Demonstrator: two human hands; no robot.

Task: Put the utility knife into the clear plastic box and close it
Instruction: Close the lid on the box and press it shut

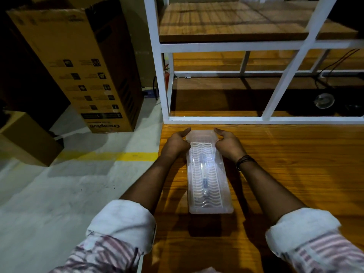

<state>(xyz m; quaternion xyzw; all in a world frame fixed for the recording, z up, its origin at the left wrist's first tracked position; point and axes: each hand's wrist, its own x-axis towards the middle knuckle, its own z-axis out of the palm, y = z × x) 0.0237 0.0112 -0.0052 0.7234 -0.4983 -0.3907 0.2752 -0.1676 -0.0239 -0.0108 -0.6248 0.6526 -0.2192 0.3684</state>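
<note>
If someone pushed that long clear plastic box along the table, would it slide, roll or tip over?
Probably slide: the clear plastic box lies long, low and flat on the smooth wooden table, so tipping looks unlikely. It seems thin-walled and light. The utility knife inside may rattle or shift.

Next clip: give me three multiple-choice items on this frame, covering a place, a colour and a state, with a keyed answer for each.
1. Where is the utility knife?
A. inside the clear plastic box
B. on the shelf
C. on the floor

2. What colour is the floor stripe?
A. red
B. yellow
C. blue

3. What are the left hand and right hand doing?
A. hanging free
B. lifting the cardboard box
C. gripping the box's far end

Answers:
1 A, its shape shows through the ribbed lid.
2 B, the painted band is yellow.
3 C, one hand on each side.
</note>
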